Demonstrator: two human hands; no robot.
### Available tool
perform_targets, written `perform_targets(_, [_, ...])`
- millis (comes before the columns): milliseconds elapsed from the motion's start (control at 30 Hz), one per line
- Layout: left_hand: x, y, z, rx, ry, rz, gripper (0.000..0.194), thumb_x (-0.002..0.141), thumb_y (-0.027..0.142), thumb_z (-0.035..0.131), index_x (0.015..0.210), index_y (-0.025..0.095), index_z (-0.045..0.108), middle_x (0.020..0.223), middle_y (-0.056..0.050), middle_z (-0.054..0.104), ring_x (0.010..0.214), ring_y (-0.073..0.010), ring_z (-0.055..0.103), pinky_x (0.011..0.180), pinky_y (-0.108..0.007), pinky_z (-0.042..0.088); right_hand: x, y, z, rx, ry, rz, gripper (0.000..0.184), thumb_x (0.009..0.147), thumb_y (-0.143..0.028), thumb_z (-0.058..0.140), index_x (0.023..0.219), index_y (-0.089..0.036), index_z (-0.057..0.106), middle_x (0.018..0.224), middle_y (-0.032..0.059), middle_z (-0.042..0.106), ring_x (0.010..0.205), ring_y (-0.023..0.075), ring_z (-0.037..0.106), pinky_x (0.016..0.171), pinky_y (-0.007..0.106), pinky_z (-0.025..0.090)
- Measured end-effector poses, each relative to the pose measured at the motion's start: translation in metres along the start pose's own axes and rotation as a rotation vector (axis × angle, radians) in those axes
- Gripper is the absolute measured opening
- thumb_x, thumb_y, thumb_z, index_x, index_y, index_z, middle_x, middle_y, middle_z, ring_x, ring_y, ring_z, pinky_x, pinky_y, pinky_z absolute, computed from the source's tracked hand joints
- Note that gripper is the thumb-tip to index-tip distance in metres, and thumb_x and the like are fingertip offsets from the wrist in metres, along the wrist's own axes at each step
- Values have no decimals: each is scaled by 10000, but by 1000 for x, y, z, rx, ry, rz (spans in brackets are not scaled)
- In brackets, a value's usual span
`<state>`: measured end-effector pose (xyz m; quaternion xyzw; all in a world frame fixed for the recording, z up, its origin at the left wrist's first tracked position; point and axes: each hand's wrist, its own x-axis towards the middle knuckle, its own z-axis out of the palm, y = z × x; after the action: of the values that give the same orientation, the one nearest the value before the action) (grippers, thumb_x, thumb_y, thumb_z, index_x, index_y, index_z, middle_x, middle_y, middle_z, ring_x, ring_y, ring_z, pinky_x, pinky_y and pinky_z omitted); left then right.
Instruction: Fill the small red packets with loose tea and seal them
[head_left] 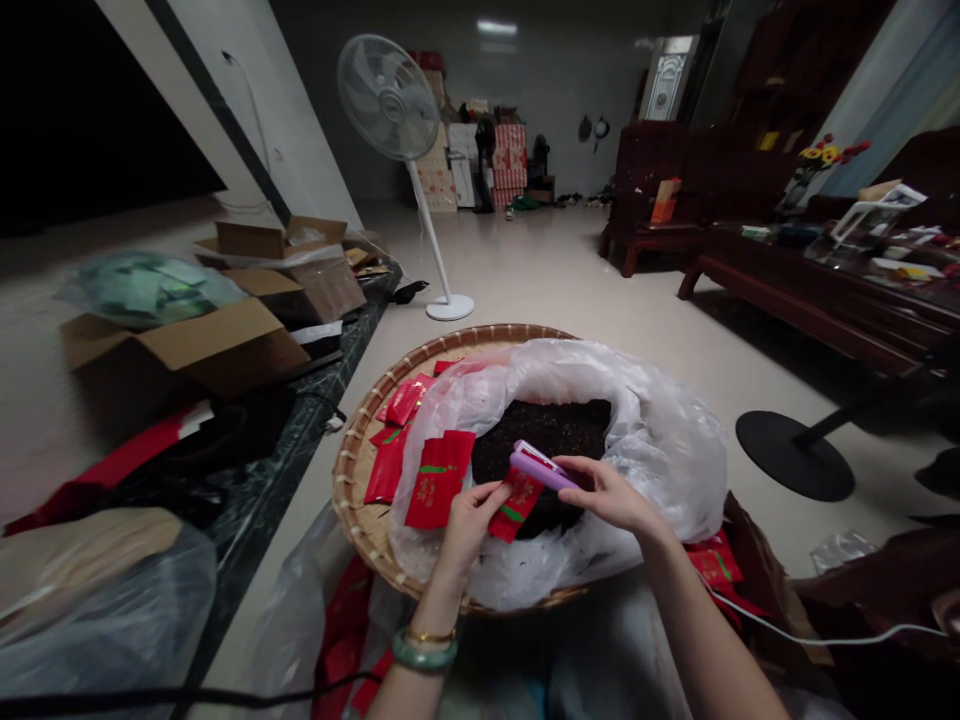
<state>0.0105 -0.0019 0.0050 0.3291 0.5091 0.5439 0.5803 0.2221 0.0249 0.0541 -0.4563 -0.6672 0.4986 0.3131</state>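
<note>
Two hands worked close together above a round woven bamboo tray (358, 478). My right hand (611, 497) was curled around a lilac plastic handheld sealer (541, 468), its thin white cord (825, 638) trailing off to the right, so the tool sat on the side its cord ran to. The sealer's tip was closed over the top edge of a small red sachet with a green stripe (517, 505), and my left hand (469, 525) pinched that sachet narrowly from the side, steadying it against the clamp. A larger red sachet (439, 478) lay under my left hand, though I could not tell whether I was gripping it too.

A clear plastic bag (660, 440) lay rolled open on the tray, exposing a heap of dark, crumbly loose leaves (544, 435) just beyond my hands, within easy reach. More red sachets (401, 405) lay on the tray left of the bag, close to my left hand. Further left, open cardboard boxes (180, 345) stood on a black stone bench (262, 490).
</note>
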Motion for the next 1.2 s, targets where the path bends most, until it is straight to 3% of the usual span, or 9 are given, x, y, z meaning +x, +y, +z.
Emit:
perform_targets(167, [-4, 2, 1, 207, -63, 47, 304, 612, 367, 758, 818, 144, 757, 801, -72, 753, 702, -196, 675, 666, -276, 524, 7, 3, 8, -48, 38, -84, 338, 748, -218, 637, 1081, -173, 669, 1072, 62, 699, 985, 254, 630, 889, 377, 474])
perform_targets(333, [-2, 9, 5, 261, -49, 70, 393, 600, 369, 754, 914, 133, 742, 799, -82, 751, 709, -209, 677, 657, -293, 534, 5, 6, 13, -83, 112, -101, 333, 742, -214, 642, 1071, -179, 674, 1063, 71, 699, 976, 261, 630, 883, 391, 468])
perform_targets(500, [4, 11, 12, 203, 18, 110, 294, 575, 356, 766, 765, 132, 743, 720, -67, 738, 645, -183, 657, 605, -263, 517, 3, 6, 18, -52, 140, -107, 323, 733, -223, 648, 1053, -191, 681, 1064, 70, 698, 994, 261, 624, 909, 405, 455])
perform_targets(733, [6, 8, 6, 33, 101, 26, 312, 498, 352, 808, 700, 129, 723, 622, -32, 701, 555, -140, 612, 549, -235, 488, 7, 14, 6, 72, 270, -39, 401, 732, -287, 651, 1116, -170, 644, 1105, 90, 678, 1008, 260, 619, 915, 411, 457])
perform_targets(900, [5, 11, 4, 0, 92, -5, 303, 485, 327, 814, 702, 134, 727, 632, -29, 707, 570, -150, 622, 579, -252, 498, 5, 11, 7, -34, 137, -57, 430, 665, -207, 711, 1091, -167, 665, 1053, 84, 692, 966, 256, 629, 899, 398, 463])
perform_targets(1000, [5, 12, 5, 26, 52, 3, 277, 517, 327, 804, 700, 133, 728, 632, -29, 706, 565, -142, 617, 571, -239, 489, 5, 8, 13, -89, 152, -86, 328, 709, -213, 676, 1036, -180, 689, 1017, 74, 703, 944, 254, 634, 878, 401, 468])
perform_targets(1200, [7, 9, 1, 48, 73, 22, 266, 529, 324, 802, 700, 135, 727, 638, -21, 702, 578, -134, 612, 577, -227, 480, 5, 8, 13, -25, 128, -78, 359, 697, -229, 686, 1052, -179, 677, 1052, 75, 701, 975, 253, 635, 903, 399, 467])
